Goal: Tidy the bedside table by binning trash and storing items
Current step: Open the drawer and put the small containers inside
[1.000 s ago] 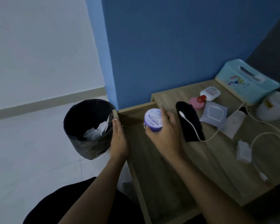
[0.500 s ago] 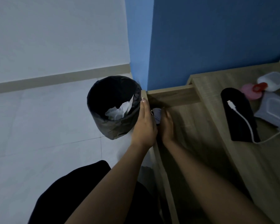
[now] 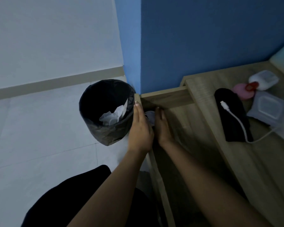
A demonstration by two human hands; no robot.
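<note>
At the centre of the frame, both hands meet at the far left corner of the open light-wood drawer (image 3: 184,128). The left hand (image 3: 140,128) lies flat with fingers extended along the drawer's side wall. The right hand (image 3: 162,126) reaches down into the corner beside a small pale lilac jar (image 3: 150,116), only partly seen between the two hands. Whether its fingers grip the jar or have let go cannot be told.

Just left of the drawer stands the black-lined round waste bin (image 3: 105,112), crumpled white paper inside. On the wooden bedside tabletop (image 3: 269,161) at right lie a black pouch (image 3: 233,115) with a white charging cable (image 3: 236,118) across it, a grey wipes packet (image 3: 267,110), a pink round object (image 3: 241,92) and a white plastic case (image 3: 264,80).

Risks, as I judge them: the jar could tip on its side if released while tilted against the corner, and closing the drawer early could pinch the left fingers resting on its wall. The cable might snag when the pouch is lifted.

No writing or brand is readable; the jar's top is blurred and mostly hidden.
</note>
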